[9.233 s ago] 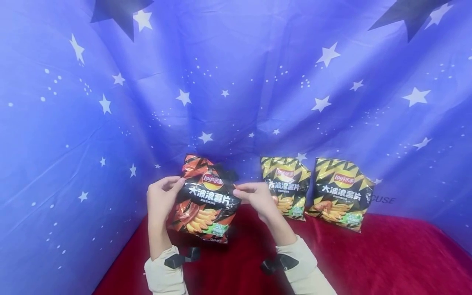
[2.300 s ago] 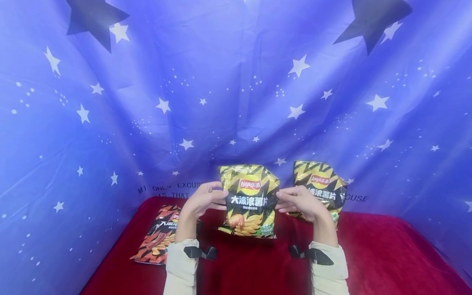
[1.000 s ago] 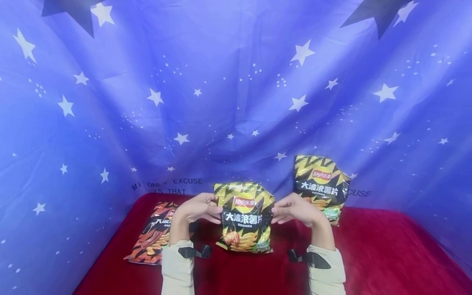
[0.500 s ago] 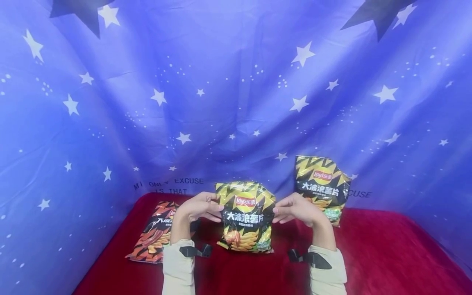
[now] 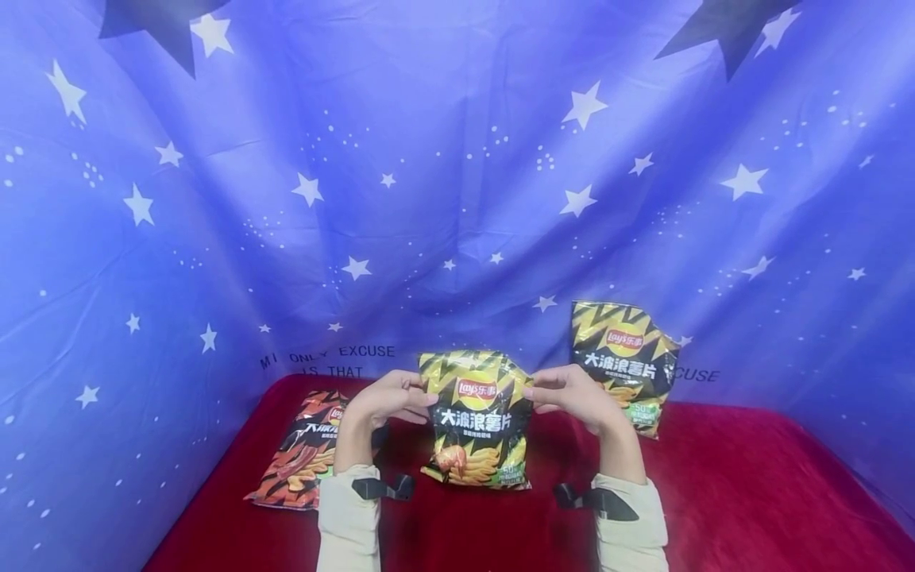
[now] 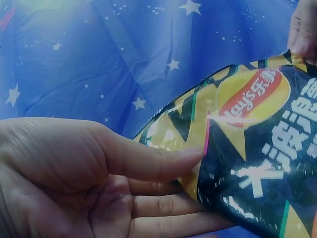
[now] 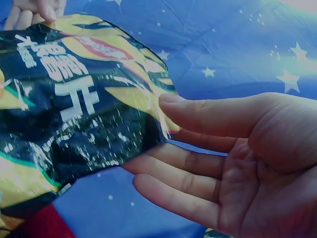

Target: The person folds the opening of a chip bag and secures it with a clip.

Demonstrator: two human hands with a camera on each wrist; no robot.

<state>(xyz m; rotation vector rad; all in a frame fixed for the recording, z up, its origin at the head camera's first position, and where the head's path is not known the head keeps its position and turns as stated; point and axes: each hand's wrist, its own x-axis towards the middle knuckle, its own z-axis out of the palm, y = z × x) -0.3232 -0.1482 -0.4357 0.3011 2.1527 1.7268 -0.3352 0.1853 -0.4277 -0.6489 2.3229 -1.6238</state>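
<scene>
Between both hands stands an upright yellow-and-black bag of potato chips (image 5: 475,429), its front turned toward me. My left hand (image 5: 379,401) pinches the left edge, thumb (image 6: 163,158) on the front face and the other fingers behind. At the opposite edge my right hand (image 5: 582,397) pinches the upper part between thumb (image 7: 213,114) and fingers. The bag's lower end is close over the red cloth. Left of it, a red-and-black bag of potato chips (image 5: 293,469) lies tilted, partly hidden behind my left forearm.
A second yellow-and-black chip bag (image 5: 622,349) leans at the back right, partly behind my right hand. Red velvety cloth (image 5: 750,477) covers the table. A blue star-printed curtain (image 5: 457,183) encloses the back and sides. Black straps (image 5: 608,503) sit on both wrists.
Earlier both hands held the red bag; it now lies at left. The yellow-and-black bag came from the right to the middle and was lowered. Lately my right hand slid slightly up its edge.
</scene>
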